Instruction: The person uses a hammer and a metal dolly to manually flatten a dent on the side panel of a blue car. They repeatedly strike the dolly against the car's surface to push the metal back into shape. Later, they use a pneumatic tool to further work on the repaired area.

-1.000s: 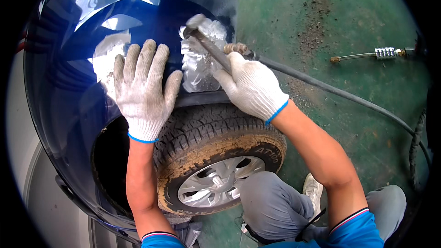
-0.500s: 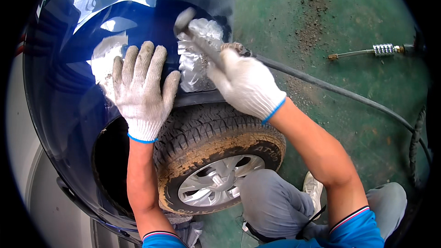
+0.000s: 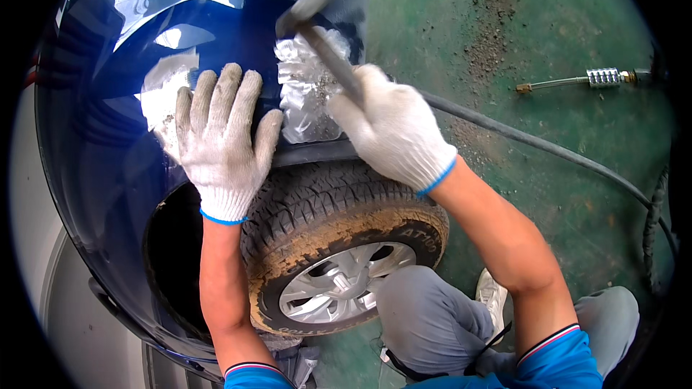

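Green shop floor (image 3: 548, 194), blue car fender (image 3: 108, 144). My left hand (image 3: 220, 140) flat, fingers spread on panel. My right hand (image 3: 393, 130) clenches hammer (image 3: 324, 47), head at 11 o'clock over bare-metal patch (image 3: 306, 104).

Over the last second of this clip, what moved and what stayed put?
The hammer in the right hand swung: its head dipped toward the bare metal patch on the blue car body, then rose again, now higher than a second ago. The right hand kept its grip throughout. The left hand stayed flat on the panel; the tyre and the hose on the floor did not move.
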### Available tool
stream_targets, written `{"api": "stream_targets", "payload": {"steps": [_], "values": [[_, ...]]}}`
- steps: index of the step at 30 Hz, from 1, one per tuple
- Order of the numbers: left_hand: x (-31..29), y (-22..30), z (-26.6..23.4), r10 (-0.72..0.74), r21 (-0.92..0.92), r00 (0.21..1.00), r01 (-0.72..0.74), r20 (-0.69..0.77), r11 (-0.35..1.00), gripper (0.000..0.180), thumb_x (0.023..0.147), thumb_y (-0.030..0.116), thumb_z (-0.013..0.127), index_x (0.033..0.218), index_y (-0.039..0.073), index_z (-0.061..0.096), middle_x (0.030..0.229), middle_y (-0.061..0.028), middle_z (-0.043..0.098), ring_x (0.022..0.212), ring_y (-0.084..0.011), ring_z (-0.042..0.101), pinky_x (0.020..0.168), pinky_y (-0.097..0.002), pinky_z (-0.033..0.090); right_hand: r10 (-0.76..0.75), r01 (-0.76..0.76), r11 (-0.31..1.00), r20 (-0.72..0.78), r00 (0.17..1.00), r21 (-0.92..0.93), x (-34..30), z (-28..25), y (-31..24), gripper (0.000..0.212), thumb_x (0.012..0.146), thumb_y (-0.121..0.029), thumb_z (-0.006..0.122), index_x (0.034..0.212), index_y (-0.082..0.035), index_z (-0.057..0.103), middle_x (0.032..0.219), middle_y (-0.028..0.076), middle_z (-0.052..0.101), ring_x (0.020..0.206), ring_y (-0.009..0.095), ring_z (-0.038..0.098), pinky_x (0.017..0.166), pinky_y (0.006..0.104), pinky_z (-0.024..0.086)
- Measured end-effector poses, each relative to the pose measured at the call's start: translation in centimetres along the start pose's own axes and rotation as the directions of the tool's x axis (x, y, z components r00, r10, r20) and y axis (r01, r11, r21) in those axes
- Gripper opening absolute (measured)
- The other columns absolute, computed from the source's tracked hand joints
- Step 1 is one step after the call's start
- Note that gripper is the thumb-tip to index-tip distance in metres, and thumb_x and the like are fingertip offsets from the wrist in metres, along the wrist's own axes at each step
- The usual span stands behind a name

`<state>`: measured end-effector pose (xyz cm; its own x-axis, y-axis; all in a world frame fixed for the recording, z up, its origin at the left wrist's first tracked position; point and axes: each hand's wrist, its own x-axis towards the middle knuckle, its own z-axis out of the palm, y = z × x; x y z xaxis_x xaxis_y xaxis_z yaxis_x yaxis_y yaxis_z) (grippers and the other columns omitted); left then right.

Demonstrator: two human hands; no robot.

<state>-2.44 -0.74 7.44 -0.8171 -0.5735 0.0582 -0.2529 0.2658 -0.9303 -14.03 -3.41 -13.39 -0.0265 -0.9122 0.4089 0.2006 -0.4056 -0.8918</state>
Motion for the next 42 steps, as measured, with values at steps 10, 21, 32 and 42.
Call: {"api": "stream_targets", "payload": {"steps": [10,21,32,42], "values": [[0.3,0.3,0.1,0.006,0.013,1.0,-0.007,0.008,1.0,0.048,0.089,0.034,0.084,0.131,0.012,0.078,0.137,-0.0131,0.074,0.132,-0.0376,0.065,0.121,-0.0595,0.042,0.042,-0.041,0.999,0.083,0.996,-0.011,0.5,0.6,1.3,0.037,0.107,-0.034,0.062,0.111,0.003,0.059,0.084,0.029,0.073,0.085,0.05,0.075,0.079,0.0584,0.059],[0.1,0.1,-0.3,-0.034,0.015,0.999,0.033,0.036,0.999,0.046,0.092,0.034,0.083,0.134,0.016,0.079,0.14,-0.0082,0.075,0.136,-0.0328,0.065,0.124,-0.0548,0.038,0.004,0.013,0.983,-0.09,0.996,0.182,-0.4,-0.2,0.7,0.041,0.106,-0.035,0.061,0.111,0.006,0.059,0.082,0.032,0.073,0.084,0.051,0.074,0.077,0.0568,0.06],[0.2,0.3,0.0,0.006,0.027,0.999,-0.006,0.031,1.0,0.047,0.091,0.034,0.083,0.132,0.012,0.078,0.138,-0.0117,0.074,0.134,-0.0366,0.065,0.123,-0.0578,0.04,0.072,-0.076,0.993,0.044,0.996,0.087,0.4,-0.7,0.8,0.045,0.104,-0.032,0.06,0.115,0.011,0.06,0.087,0.035,0.072,0.089,0.053,0.073,0.085,0.0571,0.059],[2.2,2.4,1.4,0.034,0.037,0.984,-0.041,0.177,0.998,0.06,0.095,0.045,0.079,0.146,0.015,0.07,0.152,-0.0152,0.065,0.145,-0.0415,0.055,0.129,-0.0581,0.032,-0.009,0.032,0.986,-0.139,0.99,0.166,-1.4,-0.9,1.5,0.044,0.107,-0.035,0.061,0.122,0.007,0.061,0.092,0.033,0.072,0.089,0.052,0.072,0.078,0.0585,0.058]]}}
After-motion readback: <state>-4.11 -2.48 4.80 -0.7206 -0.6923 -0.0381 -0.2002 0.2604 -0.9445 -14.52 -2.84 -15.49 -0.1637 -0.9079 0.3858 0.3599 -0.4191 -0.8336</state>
